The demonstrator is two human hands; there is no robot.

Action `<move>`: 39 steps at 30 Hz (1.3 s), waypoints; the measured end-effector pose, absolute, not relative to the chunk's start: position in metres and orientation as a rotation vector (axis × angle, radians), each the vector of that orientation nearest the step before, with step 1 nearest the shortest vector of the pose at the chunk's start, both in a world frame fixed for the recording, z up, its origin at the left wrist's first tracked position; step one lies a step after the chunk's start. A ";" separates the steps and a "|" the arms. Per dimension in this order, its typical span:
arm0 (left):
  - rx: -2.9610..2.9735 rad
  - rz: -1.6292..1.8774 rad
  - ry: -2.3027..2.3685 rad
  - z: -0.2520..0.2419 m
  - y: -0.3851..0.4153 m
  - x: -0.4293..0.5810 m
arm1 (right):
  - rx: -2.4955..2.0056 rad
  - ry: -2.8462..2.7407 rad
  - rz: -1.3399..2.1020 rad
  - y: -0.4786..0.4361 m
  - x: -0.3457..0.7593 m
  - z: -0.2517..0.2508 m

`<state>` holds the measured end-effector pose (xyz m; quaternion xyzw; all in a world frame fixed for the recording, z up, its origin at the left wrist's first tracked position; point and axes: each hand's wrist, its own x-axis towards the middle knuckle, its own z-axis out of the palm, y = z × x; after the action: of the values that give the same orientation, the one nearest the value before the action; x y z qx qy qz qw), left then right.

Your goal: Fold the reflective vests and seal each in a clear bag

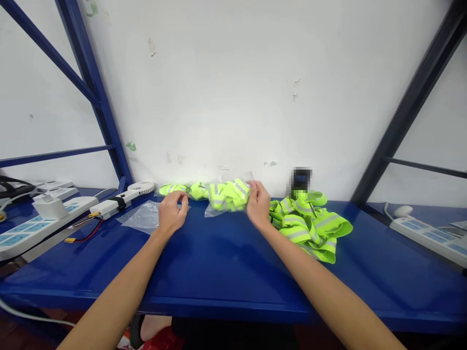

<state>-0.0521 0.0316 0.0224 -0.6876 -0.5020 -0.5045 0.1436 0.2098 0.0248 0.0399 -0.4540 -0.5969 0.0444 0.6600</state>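
Note:
My right hand (259,204) grips the right end of a clear plastic bag (229,195) with bright yellow-green straps with grey reflective stripes bunched inside. The bag is raised a little above the table. My left hand (172,212) is to its left, fingers curled and thumb near the index finger; what lies between them, if anything, I cannot make out. Under and beside that hand a flat clear plastic bag (140,217) rests on the table. Behind, more bagged straps (173,188) lie along the wall. A loose heap of the same straps (310,226) sits right of my right hand.
The blue table (219,272) meets a white wall. At left are power strips (47,226), a white charger (50,207), a small fan (141,187) and a battery lead with a yellow connector (70,240). Another power strip (430,236) stands at right. Metal posts (104,112) rise on both sides.

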 end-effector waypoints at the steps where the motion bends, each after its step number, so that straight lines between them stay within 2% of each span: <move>1: -1.989 -1.372 -1.502 0.021 0.032 -0.055 | -1.088 -1.305 0.112 0.039 0.212 0.044; 6: -2.039 -0.916 -1.750 0.016 0.034 -0.058 | -1.603 -1.320 0.477 0.096 0.228 0.056; 9: -2.130 -0.658 -1.873 0.011 0.036 -0.058 | -1.740 -1.521 0.487 0.097 0.237 0.053; 13: -2.257 -0.473 -1.948 0.005 0.037 -0.056 | -1.702 -1.759 0.443 0.069 0.246 0.049; 16: -2.277 -0.457 -1.949 0.002 0.037 -0.054 | -1.709 -1.972 0.327 0.046 0.256 0.057; 20: -2.280 -0.432 -1.893 0.001 0.036 -0.053 | -2.051 -2.306 -0.081 0.025 0.274 0.076; 25: -2.238 -0.504 -1.847 0.002 0.033 -0.049 | -2.289 -2.462 -0.037 0.020 0.284 0.075; 29: -2.169 -0.605 -1.845 0.003 0.028 -0.042 | -2.258 -2.376 0.040 0.029 0.290 0.062; 32: -2.118 -0.675 -1.853 0.004 0.025 -0.036 | -2.176 -2.321 -0.075 0.034 0.293 0.067; 39: -2.072 -0.823 -1.809 0.009 0.021 -0.030 | -1.576 -1.757 -0.309 0.034 0.291 0.141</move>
<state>-0.0298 0.0212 0.0093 -0.7150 -0.6244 -0.2841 0.1348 0.2914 0.0337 0.1408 -0.6149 -0.6851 -0.1206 0.3715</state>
